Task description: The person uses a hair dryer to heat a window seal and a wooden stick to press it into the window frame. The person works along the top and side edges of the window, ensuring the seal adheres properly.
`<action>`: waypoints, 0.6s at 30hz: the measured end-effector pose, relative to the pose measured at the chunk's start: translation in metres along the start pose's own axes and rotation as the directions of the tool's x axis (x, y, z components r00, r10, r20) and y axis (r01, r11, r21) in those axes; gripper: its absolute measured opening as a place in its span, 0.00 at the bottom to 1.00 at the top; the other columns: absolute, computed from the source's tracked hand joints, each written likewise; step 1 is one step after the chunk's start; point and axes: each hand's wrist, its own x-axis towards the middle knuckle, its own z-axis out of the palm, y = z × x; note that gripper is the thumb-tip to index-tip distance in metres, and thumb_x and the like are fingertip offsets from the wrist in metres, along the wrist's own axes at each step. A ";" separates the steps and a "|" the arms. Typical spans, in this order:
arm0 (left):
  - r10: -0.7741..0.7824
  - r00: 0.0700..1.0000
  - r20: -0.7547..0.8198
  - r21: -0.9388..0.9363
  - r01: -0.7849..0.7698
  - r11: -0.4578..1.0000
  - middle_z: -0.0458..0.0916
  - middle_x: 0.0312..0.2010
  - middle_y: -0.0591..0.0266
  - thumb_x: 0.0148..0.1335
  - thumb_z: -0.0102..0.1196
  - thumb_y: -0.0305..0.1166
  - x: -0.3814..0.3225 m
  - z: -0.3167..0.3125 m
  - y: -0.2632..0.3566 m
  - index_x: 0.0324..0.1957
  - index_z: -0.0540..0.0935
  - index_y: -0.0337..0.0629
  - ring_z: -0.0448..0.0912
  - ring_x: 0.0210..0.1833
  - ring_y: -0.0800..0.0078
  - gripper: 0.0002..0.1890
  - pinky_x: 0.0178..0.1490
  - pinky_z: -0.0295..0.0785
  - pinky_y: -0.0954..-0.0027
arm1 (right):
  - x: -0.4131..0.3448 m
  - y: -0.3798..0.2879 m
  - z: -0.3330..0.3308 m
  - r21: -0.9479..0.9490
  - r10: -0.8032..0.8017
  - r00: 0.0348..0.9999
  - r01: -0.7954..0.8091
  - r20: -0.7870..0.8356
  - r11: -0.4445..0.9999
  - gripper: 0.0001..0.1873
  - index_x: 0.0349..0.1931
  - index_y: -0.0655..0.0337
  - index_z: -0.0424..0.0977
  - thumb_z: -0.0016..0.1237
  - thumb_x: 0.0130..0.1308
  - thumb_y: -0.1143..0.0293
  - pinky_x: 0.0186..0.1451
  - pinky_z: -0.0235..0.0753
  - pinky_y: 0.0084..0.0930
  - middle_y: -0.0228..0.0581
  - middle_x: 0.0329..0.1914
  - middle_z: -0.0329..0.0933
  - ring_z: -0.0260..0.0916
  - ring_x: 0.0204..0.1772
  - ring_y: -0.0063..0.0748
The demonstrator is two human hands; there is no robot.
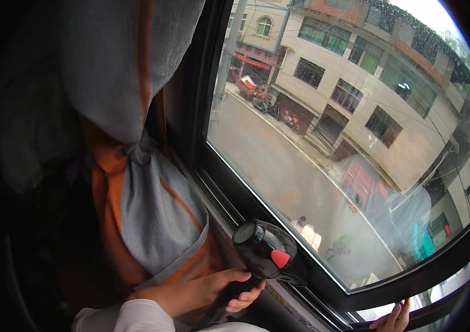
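Note:
A black hair dryer (260,249) with a red patch on its side is held by the handle in my left hand (228,288). Its round grille end points up and to the left, and its body lies close to the lower rail of a black-framed window. At the lower right, the fingers of my right hand (394,317) rest at the edge of the window frame (417,278); part of that hand is cut off by the picture's rim, and whether it grips the frame cannot be told.
A grey and orange curtain (156,207), tied in a knot, hangs left of the window. The window glass (268,166) shows a street, buildings, motorcycles and people below. A sill with sliding tracks (222,203) runs beneath the frame. The far left is dark.

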 end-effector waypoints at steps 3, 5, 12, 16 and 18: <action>0.037 0.999 -0.005 0.016 -0.037 0.999 0.70 0.24 0.61 0.64 0.49 0.45 0.001 0.007 -0.003 0.49 0.69 0.37 0.71 0.18 0.75 0.21 0.17 0.68 0.74 | 0.012 0.006 0.013 -0.163 -0.137 0.983 0.117 -0.119 0.980 0.17 0.42 0.68 0.73 0.38 0.71 0.62 0.16 0.57 0.23 0.37 0.12 0.70 0.60 0.12 0.24; 0.055 0.998 -0.015 0.017 -0.054 0.998 0.70 0.24 0.61 0.64 0.49 0.44 -0.004 0.009 -0.006 0.49 0.69 0.37 0.71 0.18 0.74 0.21 0.17 0.68 0.74 | 0.016 0.007 0.018 -0.103 -0.168 0.981 0.158 -0.096 0.982 0.15 0.44 0.68 0.69 0.37 0.71 0.64 0.16 0.56 0.21 0.42 0.22 0.70 0.58 0.12 0.22; 0.293 0.955 -0.041 0.048 -0.291 0.956 0.73 0.26 0.58 0.64 0.49 0.43 -0.044 0.028 0.002 0.54 0.61 0.36 0.75 0.21 0.68 0.25 0.22 0.72 0.67 | 0.007 0.006 0.019 0.118 -0.200 0.975 0.189 0.097 0.975 0.23 0.64 0.69 0.57 0.32 0.67 0.81 0.17 0.61 0.12 0.57 0.55 0.72 0.63 0.15 0.13; 0.439 0.898 0.027 0.301 -0.426 0.853 0.71 0.27 0.56 0.67 0.44 0.45 -0.057 0.051 0.004 0.53 0.59 0.36 0.73 0.20 0.67 0.24 0.22 0.73 0.66 | 0.012 0.003 0.011 0.202 -0.206 0.978 0.195 0.034 0.960 0.15 0.55 0.70 0.66 0.36 0.69 0.77 0.19 0.60 0.11 0.40 0.37 0.78 0.62 0.16 0.11; 0.434 0.900 0.035 0.334 -0.420 0.844 0.70 0.26 0.55 0.68 0.44 0.44 -0.059 0.054 -0.003 0.53 0.58 0.35 0.72 0.19 0.67 0.23 0.21 0.72 0.67 | 0.022 -0.004 0.013 0.327 -0.173 0.983 0.147 0.052 0.934 0.15 0.54 0.68 0.68 0.40 0.70 0.73 0.18 0.58 0.11 0.28 0.19 0.70 0.60 0.15 0.11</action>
